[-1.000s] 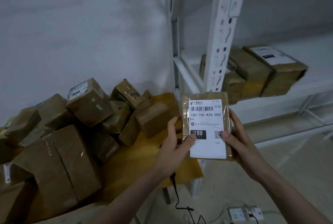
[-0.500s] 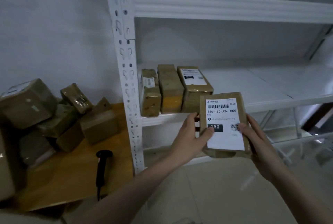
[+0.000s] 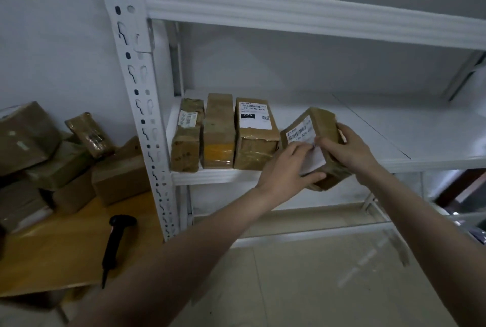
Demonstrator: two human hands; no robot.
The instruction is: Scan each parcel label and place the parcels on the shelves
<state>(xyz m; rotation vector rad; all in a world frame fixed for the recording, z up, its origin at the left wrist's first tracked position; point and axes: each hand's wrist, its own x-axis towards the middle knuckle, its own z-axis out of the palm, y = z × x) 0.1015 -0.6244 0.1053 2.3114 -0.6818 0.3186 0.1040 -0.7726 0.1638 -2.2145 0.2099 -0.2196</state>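
Both hands are on one brown taped parcel [image 3: 317, 142], holding it tilted at the front edge of the white shelf [image 3: 394, 132], just right of the row already sitting there. The left hand [image 3: 286, 169] wraps the near left side, thumb curled under the bottom edge and fingers over the white label [image 3: 305, 142]. The right hand [image 3: 349, 150] grips the right side, fingers curled over the top. Can't tell if the parcel touches the shelf yet. Three parcels [image 3: 221, 132] stand side by side at the shelf's left end. On the wooden table [image 3: 52, 255] a black scanner [image 3: 115, 242] lies near the right edge, with a pile of boxes [image 3: 52, 158] toward the back.
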